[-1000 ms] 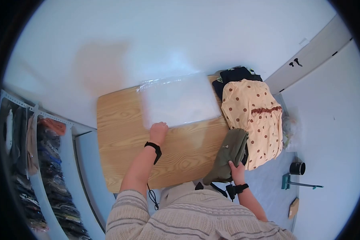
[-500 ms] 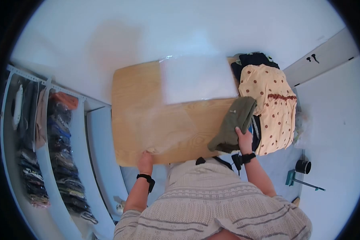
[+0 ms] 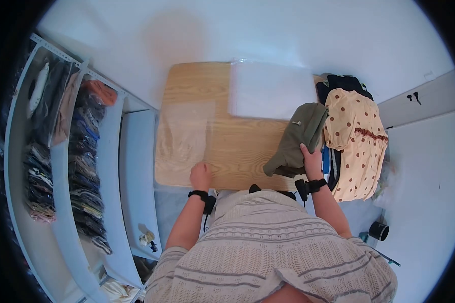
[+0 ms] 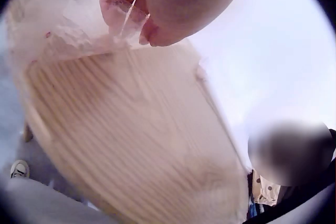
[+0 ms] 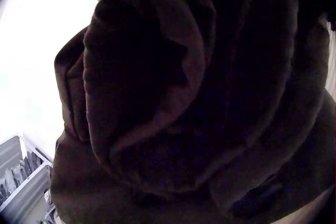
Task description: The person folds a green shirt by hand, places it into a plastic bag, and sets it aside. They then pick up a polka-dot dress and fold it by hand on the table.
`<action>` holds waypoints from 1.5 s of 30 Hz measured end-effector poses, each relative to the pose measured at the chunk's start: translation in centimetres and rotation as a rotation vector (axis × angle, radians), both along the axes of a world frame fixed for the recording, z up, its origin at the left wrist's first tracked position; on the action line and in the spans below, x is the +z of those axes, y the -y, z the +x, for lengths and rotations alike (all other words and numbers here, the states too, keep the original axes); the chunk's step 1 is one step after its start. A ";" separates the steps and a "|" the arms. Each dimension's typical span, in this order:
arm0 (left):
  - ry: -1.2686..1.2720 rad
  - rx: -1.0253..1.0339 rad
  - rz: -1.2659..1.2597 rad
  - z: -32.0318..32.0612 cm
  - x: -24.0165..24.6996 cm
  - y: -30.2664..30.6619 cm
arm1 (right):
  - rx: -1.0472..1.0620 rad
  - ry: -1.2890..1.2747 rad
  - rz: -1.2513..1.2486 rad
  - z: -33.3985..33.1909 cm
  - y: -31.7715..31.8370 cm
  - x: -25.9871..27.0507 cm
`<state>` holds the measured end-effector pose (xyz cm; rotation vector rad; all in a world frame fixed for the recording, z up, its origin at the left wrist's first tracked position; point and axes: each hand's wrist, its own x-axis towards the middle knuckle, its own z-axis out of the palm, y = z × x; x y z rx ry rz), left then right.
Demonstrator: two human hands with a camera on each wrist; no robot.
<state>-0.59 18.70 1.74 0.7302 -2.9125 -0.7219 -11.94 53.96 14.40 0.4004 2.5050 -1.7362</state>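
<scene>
At the left part of the wooden table, my left hand pinches the near edge of a clear plastic bag. The left wrist view shows the thin film caught between thumb and fingers, with small red marks on it. My right hand grips a folded olive-green garment at the table's right side, thumb on top. Thick dark folds of this garment fill the right wrist view and hide most of that hand.
A stack of clear bags lies at the table's back. Beside the green garment is a pile topped by a cream garment with brown dots, with dark clothes behind. Shelves of bagged clothes stand left. A black bin is on the floor.
My left hand has drawn one clear bag off the stack towards the near left of the table, where it now lies spread. The right hand keeps holding the green garment.
</scene>
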 end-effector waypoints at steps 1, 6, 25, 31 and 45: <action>0.042 -0.009 0.049 -1.1 0.1 -0.5 | 0.009 -0.023 0.001 0.0 0.0 -0.4; -0.053 -0.047 0.368 -4.9 0.1 -3.1 | 0.000 -0.006 0.049 0.6 0.0 -0.6; 0.153 -0.323 -0.146 5.7 -0.6 4.2 | 0.045 0.029 0.003 0.4 1.0 -0.2; 0.064 -0.367 -0.055 2.6 1.4 1.1 | 0.197 0.018 0.050 0.4 3.2 0.5; -0.046 -0.387 -0.124 4.9 -1.2 2.9 | 0.889 -0.366 0.608 -0.6 8.3 2.5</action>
